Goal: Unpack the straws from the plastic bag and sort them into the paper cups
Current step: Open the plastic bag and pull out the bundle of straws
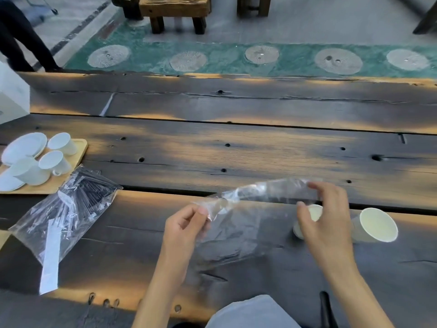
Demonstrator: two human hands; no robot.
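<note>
Pinched between my left hand [186, 223] and right hand [324, 209]: clear plastic bag [248, 209], stretched open, seemingly empty. Keep pull gentle; right hand hangs just above one paper cup [309, 218], easily toppled. Second paper cup [376, 226]: beside it, on table [236, 150]. Black straws [87, 188]: far left, inside another bag [63, 209]. Beyond: wooden tray [78, 150], white crockery.

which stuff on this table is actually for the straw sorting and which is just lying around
For the job:
bag of dark straws
two paper cups
clear bag held in left hand and right hand

Just lying about:
wooden tray
white cups and saucers
white box
</note>
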